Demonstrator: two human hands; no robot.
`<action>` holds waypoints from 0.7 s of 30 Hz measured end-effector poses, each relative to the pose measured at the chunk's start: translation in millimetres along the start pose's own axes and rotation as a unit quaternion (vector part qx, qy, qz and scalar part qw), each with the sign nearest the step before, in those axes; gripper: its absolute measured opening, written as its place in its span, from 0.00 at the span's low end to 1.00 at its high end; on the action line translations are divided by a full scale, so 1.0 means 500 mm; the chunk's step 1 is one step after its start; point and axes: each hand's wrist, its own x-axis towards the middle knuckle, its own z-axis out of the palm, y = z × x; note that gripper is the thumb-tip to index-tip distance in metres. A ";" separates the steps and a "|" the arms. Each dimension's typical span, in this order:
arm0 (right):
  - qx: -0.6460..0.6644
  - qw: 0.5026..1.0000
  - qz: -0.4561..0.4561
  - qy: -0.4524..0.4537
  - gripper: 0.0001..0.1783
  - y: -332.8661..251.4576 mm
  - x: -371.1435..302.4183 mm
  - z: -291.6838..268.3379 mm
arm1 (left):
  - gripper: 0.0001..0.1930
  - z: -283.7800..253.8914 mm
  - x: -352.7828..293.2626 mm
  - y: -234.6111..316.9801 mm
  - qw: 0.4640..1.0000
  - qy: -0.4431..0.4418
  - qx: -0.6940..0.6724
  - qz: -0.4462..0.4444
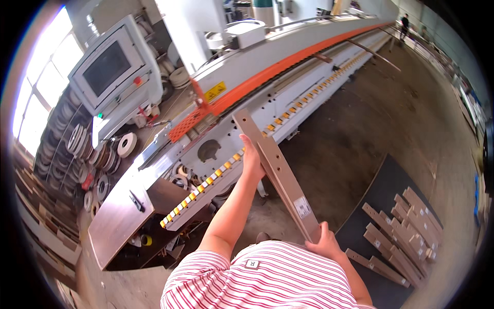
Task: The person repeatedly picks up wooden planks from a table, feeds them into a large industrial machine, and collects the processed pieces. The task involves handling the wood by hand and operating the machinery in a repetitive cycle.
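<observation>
A long narrow brown wooden board [278, 172] with round drilled holes and a white label slants across in front of my body. Along its left edge, toward the far end, my left hand [252, 160] grips it, thumb pointing up the board. Its near end is held by my right hand [325, 242] close to my striped shirt; the fingers underneath are partly hidden. The far end of the board is above the near rail of a long edge banding machine [257, 85] with an orange guard strip. Whether the board touches the rail I cannot tell.
Several similar labelled boards [406, 232] lie on a dark sheet [360, 211] at right. A row of yellow rollers [200, 189] lines the machine's edge. At left stand a control screen [107, 67], banding rolls [127, 145] and a side table [121, 226] bearing a cutter [137, 202]. Another person [405, 26] is far off.
</observation>
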 end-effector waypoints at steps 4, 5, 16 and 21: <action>-0.061 0.995 0.067 -0.038 0.41 0.050 -0.055 -0.030 | 0.41 -0.150 0.103 0.056 0.996 0.068 -0.046 0.018; -0.075 0.994 0.062 -0.047 0.41 0.061 -0.066 -0.040 | 0.41 -0.181 0.124 0.060 0.993 0.102 -0.057 0.022; -0.165 0.978 0.033 -0.119 0.37 -0.099 0.051 0.021 | 0.15 -0.401 0.304 0.083 0.993 0.107 -0.035 0.029; -0.172 0.976 0.027 -0.130 0.36 -0.177 0.111 0.032 | 0.16 -0.412 0.322 0.098 0.993 0.110 -0.004 0.037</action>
